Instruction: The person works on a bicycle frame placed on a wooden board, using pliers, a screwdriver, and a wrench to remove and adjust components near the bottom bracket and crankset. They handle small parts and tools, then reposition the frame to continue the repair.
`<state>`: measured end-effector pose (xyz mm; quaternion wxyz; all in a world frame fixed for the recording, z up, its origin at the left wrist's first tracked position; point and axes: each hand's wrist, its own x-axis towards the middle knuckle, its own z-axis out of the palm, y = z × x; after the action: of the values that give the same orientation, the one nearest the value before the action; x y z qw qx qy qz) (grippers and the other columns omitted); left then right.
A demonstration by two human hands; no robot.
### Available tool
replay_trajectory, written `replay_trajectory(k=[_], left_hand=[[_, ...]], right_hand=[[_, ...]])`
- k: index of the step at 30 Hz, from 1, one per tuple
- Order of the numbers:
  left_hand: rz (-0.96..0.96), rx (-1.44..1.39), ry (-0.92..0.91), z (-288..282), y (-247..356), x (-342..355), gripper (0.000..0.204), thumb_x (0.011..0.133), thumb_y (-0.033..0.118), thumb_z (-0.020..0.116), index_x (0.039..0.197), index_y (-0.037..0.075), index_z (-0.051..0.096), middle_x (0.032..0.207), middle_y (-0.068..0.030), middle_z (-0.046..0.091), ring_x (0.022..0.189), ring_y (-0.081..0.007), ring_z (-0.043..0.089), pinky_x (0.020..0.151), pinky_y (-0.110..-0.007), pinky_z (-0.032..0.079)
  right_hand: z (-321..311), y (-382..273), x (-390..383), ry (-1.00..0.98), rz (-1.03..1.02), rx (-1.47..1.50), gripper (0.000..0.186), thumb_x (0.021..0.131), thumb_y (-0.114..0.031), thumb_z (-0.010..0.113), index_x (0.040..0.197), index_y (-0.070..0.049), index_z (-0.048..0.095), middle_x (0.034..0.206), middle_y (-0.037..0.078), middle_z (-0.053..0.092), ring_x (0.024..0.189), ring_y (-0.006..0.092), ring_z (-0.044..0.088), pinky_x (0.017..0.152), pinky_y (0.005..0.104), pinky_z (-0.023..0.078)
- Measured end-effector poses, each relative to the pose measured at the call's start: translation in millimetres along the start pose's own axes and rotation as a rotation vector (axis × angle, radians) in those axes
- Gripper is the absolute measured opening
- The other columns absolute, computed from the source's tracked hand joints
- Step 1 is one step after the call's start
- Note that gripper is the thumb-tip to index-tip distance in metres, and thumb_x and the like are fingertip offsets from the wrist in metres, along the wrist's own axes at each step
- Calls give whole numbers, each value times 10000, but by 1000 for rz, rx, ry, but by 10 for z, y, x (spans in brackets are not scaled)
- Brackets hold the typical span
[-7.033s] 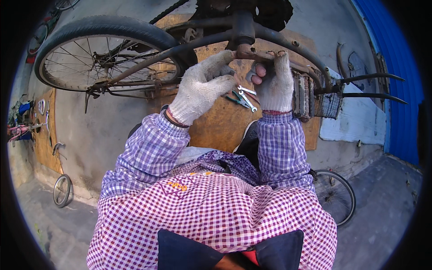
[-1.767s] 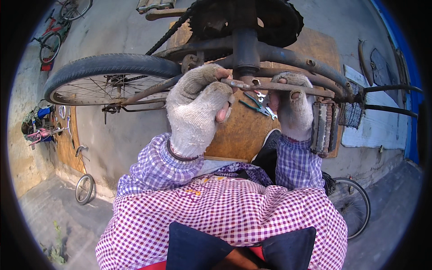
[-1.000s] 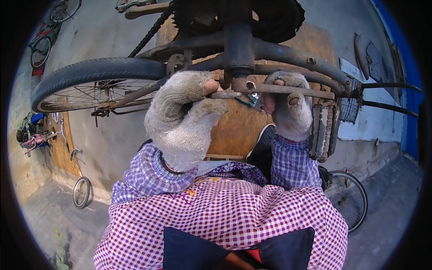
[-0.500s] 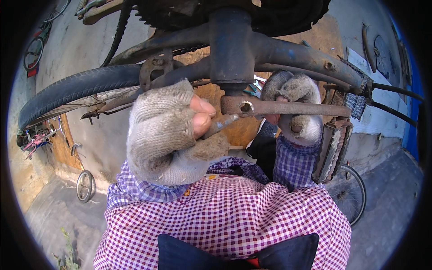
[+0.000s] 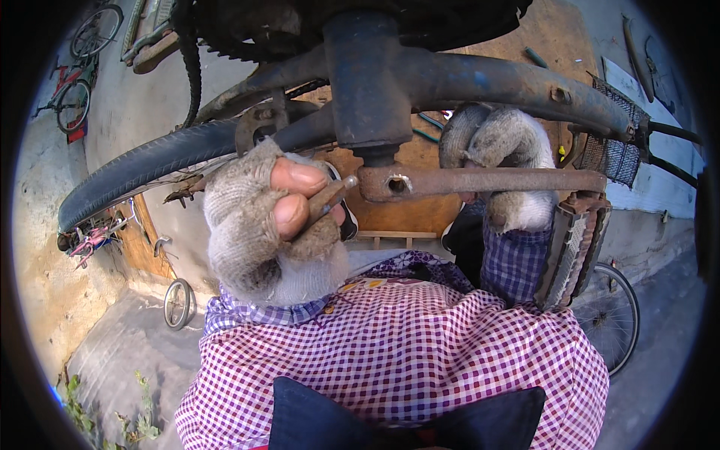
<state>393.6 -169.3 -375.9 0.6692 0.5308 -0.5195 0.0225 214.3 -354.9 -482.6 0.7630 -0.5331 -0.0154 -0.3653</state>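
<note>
An upturned bicycle hangs close above me, its dark bottom bracket tube (image 5: 367, 82) in the middle. A rusty crank arm (image 5: 480, 181) runs right to a pedal (image 5: 574, 251). My left hand (image 5: 262, 221), in a worn grey glove with bare fingertips, pinches a small metal pin (image 5: 326, 201) whose tip points at the hole (image 5: 396, 184) in the crank's end. My right hand (image 5: 499, 161), also gloved, is wrapped around the crank arm from behind.
The bicycle's rear tyre (image 5: 150, 161) curves off to the left, with chain and sprocket (image 5: 225, 37) above. A wooden board (image 5: 409, 214) leans behind. Loose wheels (image 5: 178, 303) and another wheel (image 5: 619, 315) stand on the concrete floor; bicycles (image 5: 82, 82) lean on the far wall.
My head has moved closer to the crank. My left hand has turned and brought the pin's tip up beside the crank's hole. My right hand keeps its hold on the crank arm.
</note>
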Motion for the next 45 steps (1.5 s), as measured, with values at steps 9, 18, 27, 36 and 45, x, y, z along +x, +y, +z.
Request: replay_trajectory(k=[9, 18, 27, 36, 45], left_hand=[[-70, 106, -111, -104, 114, 115, 531, 825, -58, 803, 1288, 155, 656, 1096, -146, 699, 913, -236, 688, 724, -334, 595], [-55, 41, -26, -138, 97, 175, 520, 782, -87, 806, 1240, 127, 686, 1115, -136, 682, 914, -221, 676, 761, -335, 579], [-107, 95, -217, -280, 163, 306, 453, 814, -79, 750, 1224, 106, 700, 1130, -147, 678, 914, -237, 679, 770, -346, 569], [-130, 62, -215, -164, 122, 319, 486, 758, -145, 747, 1197, 63, 734, 1128, -143, 699, 1018, -293, 703, 866, -388, 564], [-143, 33, -221, -111, 70, 322, 456, 766, -156, 736, 1177, 42, 726, 1133, -155, 692, 1037, -294, 700, 894, -401, 569]], right_hand=[[78, -51, 64, 21, 5, -66, 748, 880, -317, 869, 1442, 9, 499, 1141, 175, 689, 937, 235, 718, 742, 349, 618], [165, -160, 148, 42, 17, -136, 793, 872, -323, 879, 1468, 0, 468, 1171, 179, 687, 955, 238, 728, 751, 350, 631], [214, -212, 182, 21, 18, -204, 839, 863, -329, 888, 1494, -9, 437, 1202, 182, 686, 973, 240, 737, 760, 351, 643], [-343, 62, 105, -272, -227, -201, 928, 866, -262, 884, 1562, -15, 323, 1370, 226, 610, 1181, 265, 698, 872, 372, 665], [-327, -83, 25, -62, 156, 77, 702, 878, -277, 872, 1384, 65, 526, 1147, 209, 700, 1032, 245, 746, 777, 333, 671]])
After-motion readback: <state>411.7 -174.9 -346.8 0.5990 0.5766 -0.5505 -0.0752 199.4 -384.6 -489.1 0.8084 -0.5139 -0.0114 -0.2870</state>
